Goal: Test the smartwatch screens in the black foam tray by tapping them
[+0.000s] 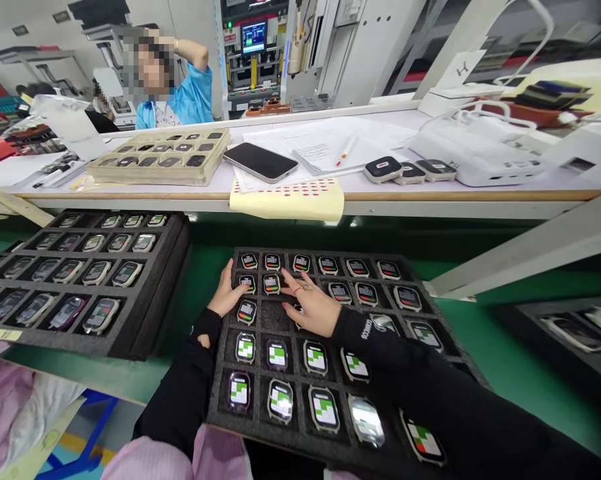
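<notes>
A black foam tray lies in front of me, with several small smartwatch bodies in its square pockets, their screens lit. My left hand rests against the tray's left edge, fingers stretched flat beside a watch. My right hand lies flat on the tray's middle, fingers spread, index finger reaching toward a watch in the top row. One pocket between my hands holds nothing. Both arms wear black sleeves.
A second black foam tray of watches sits to the left. The raised white bench behind carries a beige tray, a phone, papers, three loose watches and a white device. A person in blue sits beyond.
</notes>
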Motion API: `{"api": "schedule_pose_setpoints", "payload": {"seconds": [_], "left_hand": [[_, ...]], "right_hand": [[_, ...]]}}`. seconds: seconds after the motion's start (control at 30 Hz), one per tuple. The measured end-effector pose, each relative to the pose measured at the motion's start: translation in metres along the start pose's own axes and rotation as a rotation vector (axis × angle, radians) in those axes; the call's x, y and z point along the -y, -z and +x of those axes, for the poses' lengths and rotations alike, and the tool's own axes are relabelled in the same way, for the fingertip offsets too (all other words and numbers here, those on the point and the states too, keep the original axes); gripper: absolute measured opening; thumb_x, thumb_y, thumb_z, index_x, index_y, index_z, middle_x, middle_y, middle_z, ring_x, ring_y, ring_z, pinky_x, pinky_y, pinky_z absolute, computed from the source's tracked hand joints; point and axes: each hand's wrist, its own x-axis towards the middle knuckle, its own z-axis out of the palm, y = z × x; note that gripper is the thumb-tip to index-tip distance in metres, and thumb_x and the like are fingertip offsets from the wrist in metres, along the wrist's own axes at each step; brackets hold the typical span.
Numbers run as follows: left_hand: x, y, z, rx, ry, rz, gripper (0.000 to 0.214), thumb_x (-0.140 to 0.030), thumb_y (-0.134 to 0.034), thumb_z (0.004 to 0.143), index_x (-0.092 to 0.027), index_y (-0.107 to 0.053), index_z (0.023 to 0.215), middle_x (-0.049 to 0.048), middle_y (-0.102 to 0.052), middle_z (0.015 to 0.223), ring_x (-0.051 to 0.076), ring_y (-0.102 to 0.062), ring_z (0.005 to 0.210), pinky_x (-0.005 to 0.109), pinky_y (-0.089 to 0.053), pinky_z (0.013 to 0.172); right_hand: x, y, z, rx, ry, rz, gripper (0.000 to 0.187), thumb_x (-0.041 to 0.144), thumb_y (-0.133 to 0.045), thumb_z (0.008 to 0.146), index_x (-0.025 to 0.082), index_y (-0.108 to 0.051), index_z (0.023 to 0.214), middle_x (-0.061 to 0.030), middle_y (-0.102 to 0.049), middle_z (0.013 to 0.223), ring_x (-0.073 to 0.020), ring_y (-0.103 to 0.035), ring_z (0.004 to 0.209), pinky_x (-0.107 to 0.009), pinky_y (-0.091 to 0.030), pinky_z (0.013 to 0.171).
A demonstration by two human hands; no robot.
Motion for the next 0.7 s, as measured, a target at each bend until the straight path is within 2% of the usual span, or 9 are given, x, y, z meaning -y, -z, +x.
{"api": "schedule_pose_setpoints", "payload": {"seconds": [0.1, 0.23, 0.37, 0.5, 0.6, 0.7], "left_hand": [[-0.002, 0.000, 0.000, 0.002, 0.006, 0.012, 0.091, -0.030, -0.069, 0.079, -0.023, -0.021, 0.156, 0.0115, -0.021, 0.163, 0.030, -0.017, 0.151, 0.045, -0.014, 0.124], [-0.003, -0.001, 0.000, -0.011, 0.008, 0.019, 0.091, -0.029, -0.069, 0.079, -0.021, -0.021, 0.156, 0.0130, -0.021, 0.162, 0.029, -0.017, 0.151, 0.044, -0.013, 0.124], [-0.002, -0.002, 0.000, -0.012, 0.010, 0.007, 0.086, -0.028, -0.065, 0.082, -0.023, -0.021, 0.155, 0.0110, -0.021, 0.163, 0.028, -0.018, 0.151, 0.044, -0.015, 0.124], [0.000, -0.002, 0.000, -0.015, 0.010, -0.014, 0.083, -0.029, -0.062, 0.083, -0.023, -0.021, 0.155, 0.0099, -0.020, 0.163, 0.028, -0.019, 0.151, 0.043, -0.017, 0.124], [0.002, -0.002, 0.001, -0.010, 0.017, -0.029, 0.083, -0.029, -0.062, 0.084, -0.024, -0.021, 0.155, 0.0099, -0.021, 0.163, 0.029, -0.022, 0.150, 0.044, -0.021, 0.123], [0.003, -0.001, 0.001, 0.002, 0.022, -0.038, 0.084, -0.029, -0.062, 0.083, -0.023, -0.020, 0.156, 0.0099, -0.020, 0.164, 0.028, -0.022, 0.150, 0.043, -0.021, 0.123]], "right_hand": [[0.004, 0.004, -0.001, -0.025, 0.004, 0.006, 0.084, 0.020, -0.044, 0.093, 0.009, 0.008, 0.158, -0.0070, -0.076, 0.104, -0.0318, -0.059, 0.119, -0.069, -0.025, 0.114], [0.010, 0.010, -0.003, -0.095, 0.019, -0.008, 0.079, 0.018, -0.041, 0.096, 0.014, 0.006, 0.159, -0.0050, -0.075, 0.106, -0.0307, -0.058, 0.120, -0.068, -0.023, 0.115], [0.015, 0.009, -0.002, -0.159, 0.056, -0.028, 0.074, 0.020, -0.038, 0.101, 0.017, 0.009, 0.158, -0.0070, -0.070, 0.120, -0.0286, -0.055, 0.124, -0.064, -0.020, 0.118], [0.018, 0.003, 0.000, -0.133, 0.109, -0.043, 0.079, 0.025, -0.042, 0.101, 0.014, 0.011, 0.158, -0.0100, -0.068, 0.124, -0.0326, -0.046, 0.132, -0.068, -0.022, 0.115], [0.016, 0.001, 0.001, -0.128, 0.096, -0.052, 0.074, 0.025, -0.041, 0.101, 0.012, 0.004, 0.158, -0.0117, -0.069, 0.122, -0.0335, -0.046, 0.133, -0.069, -0.021, 0.114], [0.010, 0.005, 0.004, -0.152, 0.033, -0.053, 0.066, 0.025, -0.038, 0.102, 0.009, -0.008, 0.158, -0.0118, -0.071, 0.115, -0.0333, -0.052, 0.126, -0.068, -0.017, 0.117]]}}
